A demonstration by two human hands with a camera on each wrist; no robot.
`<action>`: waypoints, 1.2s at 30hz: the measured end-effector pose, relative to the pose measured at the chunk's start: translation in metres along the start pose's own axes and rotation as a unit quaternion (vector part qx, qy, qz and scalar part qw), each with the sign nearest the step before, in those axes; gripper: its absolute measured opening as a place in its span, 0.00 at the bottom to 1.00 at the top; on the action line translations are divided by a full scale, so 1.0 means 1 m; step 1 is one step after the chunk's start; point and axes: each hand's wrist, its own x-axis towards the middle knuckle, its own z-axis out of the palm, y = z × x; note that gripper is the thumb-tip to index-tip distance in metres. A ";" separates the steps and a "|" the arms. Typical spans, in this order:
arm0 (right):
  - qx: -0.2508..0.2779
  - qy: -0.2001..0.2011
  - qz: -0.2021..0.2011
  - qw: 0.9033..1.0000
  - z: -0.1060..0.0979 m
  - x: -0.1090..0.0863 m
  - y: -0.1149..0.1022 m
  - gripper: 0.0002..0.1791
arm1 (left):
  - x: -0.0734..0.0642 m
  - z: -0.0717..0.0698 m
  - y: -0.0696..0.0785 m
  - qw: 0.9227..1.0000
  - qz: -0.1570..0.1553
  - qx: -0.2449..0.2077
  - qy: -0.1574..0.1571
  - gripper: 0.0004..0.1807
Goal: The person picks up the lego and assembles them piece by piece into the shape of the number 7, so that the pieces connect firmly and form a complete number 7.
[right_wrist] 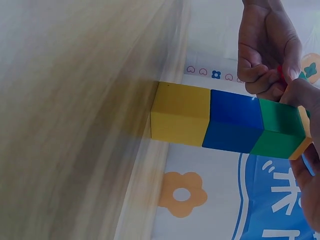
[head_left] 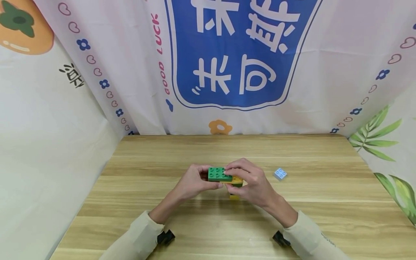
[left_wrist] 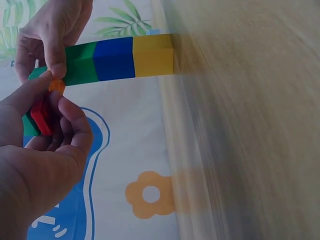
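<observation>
A tower of yellow [right_wrist: 181,112], blue [right_wrist: 233,120] and green [right_wrist: 281,122] blocks stands upright on the table. An orange brick [left_wrist: 57,86] lies across its top and juts toward my left hand. Above that is a long green studded brick [head_left: 216,174], with a red brick [left_wrist: 41,117] beneath its left end. My left hand [head_left: 195,182] pinches the red brick from the left, its thumb at the front. My right hand [head_left: 251,182] grips the right end of the long green brick, fingers on top and thumb low beside the tower.
A small light blue studded brick [head_left: 280,174] lies on the wooden table [head_left: 146,159], right of my right hand. Behind the table's far edge hangs a printed cloth [head_left: 139,90]. Black straps [head_left: 166,237] show by both sleeves.
</observation>
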 end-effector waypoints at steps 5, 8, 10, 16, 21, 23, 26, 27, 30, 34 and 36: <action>0.006 0.003 0.009 1.000 -0.001 0.001 -0.001 0.21 | 0.000 -0.001 0.000 1.000 0.001 0.002 -0.002 0.18; 0.011 0.003 0.016 1.000 -0.001 0.001 -0.001 0.21 | 0.001 -0.001 0.000 1.000 -0.002 -0.001 -0.007 0.18; 0.015 0.002 0.020 1.000 -0.001 0.001 -0.002 0.21 | 0.000 -0.002 0.000 1.000 -0.007 -0.010 -0.013 0.18; 0.040 0.006 0.024 0.999 -0.001 0.001 -0.001 0.21 | 0.000 -0.008 0.001 0.998 -0.020 -0.044 -0.036 0.22; 0.042 0.006 0.026 0.999 -0.002 0.002 -0.002 0.21 | 0.000 -0.009 0.003 0.997 -0.036 -0.057 -0.040 0.25; 0.040 0.005 0.027 0.999 -0.002 0.002 -0.003 0.21 | 0.000 -0.009 0.004 0.997 -0.041 -0.057 -0.037 0.24; 0.041 0.004 0.027 0.999 -0.002 0.002 -0.003 0.21 | 0.000 -0.009 0.006 0.997 -0.044 -0.049 -0.032 0.23; 0.042 0.004 0.027 0.999 -0.002 0.002 -0.003 0.21 | 0.000 -0.009 0.007 0.997 -0.045 -0.045 -0.031 0.22; 0.043 0.003 0.025 0.999 -0.002 0.002 -0.003 0.20 | 0.000 -0.010 0.008 0.998 -0.046 -0.037 -0.028 0.21; 0.042 0.003 0.025 0.999 -0.002 0.002 -0.003 0.21 | 0.000 -0.011 0.011 0.998 -0.050 -0.038 -0.025 0.21; 0.041 0.003 0.026 0.999 -0.002 0.002 -0.003 0.21 | 0.001 -0.012 0.011 0.997 -0.053 -0.043 -0.023 0.21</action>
